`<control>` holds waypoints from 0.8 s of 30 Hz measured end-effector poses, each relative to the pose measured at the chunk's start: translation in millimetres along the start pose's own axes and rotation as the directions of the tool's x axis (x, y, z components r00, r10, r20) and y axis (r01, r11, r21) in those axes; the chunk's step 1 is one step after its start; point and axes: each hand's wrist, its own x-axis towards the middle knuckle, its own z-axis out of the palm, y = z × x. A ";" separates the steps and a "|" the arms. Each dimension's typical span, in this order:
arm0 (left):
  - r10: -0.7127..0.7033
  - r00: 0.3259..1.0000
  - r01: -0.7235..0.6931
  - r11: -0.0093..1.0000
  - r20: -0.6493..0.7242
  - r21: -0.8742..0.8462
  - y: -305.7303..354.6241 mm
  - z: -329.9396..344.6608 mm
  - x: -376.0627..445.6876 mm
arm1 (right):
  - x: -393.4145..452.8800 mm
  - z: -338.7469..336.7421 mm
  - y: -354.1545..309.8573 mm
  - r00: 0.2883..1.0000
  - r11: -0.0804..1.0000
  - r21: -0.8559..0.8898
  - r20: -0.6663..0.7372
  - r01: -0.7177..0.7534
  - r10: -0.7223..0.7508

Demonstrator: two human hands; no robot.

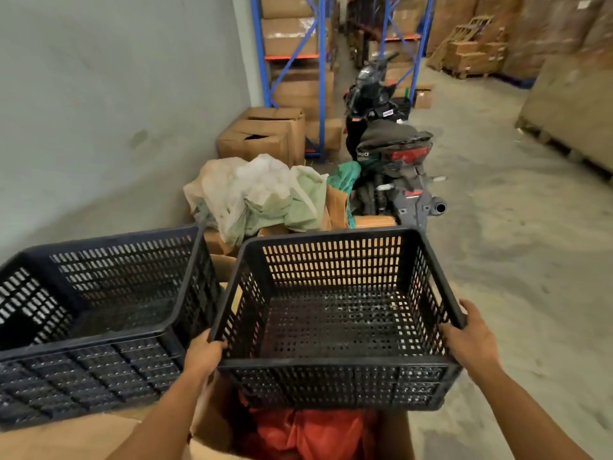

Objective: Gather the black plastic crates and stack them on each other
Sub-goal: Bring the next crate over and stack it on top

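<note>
While the left hand [205, 351] and right hand [467, 340] each clench a side rim of the held crate [335, 327], lifted over an open cardboard box [212, 423] with red cloth [315, 433] inside, the second crate [96, 320] sits just to its left, rims almost touching, long axes roughly parallel. The left hand is nearer; it sits in the gap between them. A motorbike [388, 154] and bagged clutter [258, 194] stand beyond, clear of a leftward move.

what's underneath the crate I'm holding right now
Below the held crate, gripped by the left hand and right hand, is an open cardboard box with red plastic inside. The crate covers the rest of the box.
</note>
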 end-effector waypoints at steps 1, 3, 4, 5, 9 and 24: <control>-0.041 0.999 0.043 0.995 0.016 -0.094 -0.6 1.3 0.4 | 3.0 0.0 3.6 1.000 0.998 0.046 0.004 -0.031 0.031; -0.083 0.997 0.082 0.971 0.005 -0.224 0.3 5.1 -1.9 | 6.5 0.7 6.3 0.999 0.995 0.096 0.010 -0.040 0.040; -0.103 0.995 0.095 0.957 -0.013 -0.273 2.2 7.4 -4.5 | 8.5 0.4 7.6 0.999 0.995 0.096 0.013 -0.038 0.037; -0.114 0.993 0.101 0.942 -0.021 -0.319 3.3 9.5 -7.0 | 11.1 0.1 9.9 1.000 0.995 0.095 0.015 -0.026 0.025; -0.124 0.991 0.090 0.901 -0.054 -0.424 14.9 12.9 -37.5 | 23.9 -10.4 25.8 0.998 0.992 0.127 0.059 -0.007 -0.001; -0.091 0.946 -0.116 0.802 -0.312 -0.586 -6.8 12.3 -240.0 | 32.1 -101.4 73.5 0.970 0.888 0.459 0.210 0.010 -0.119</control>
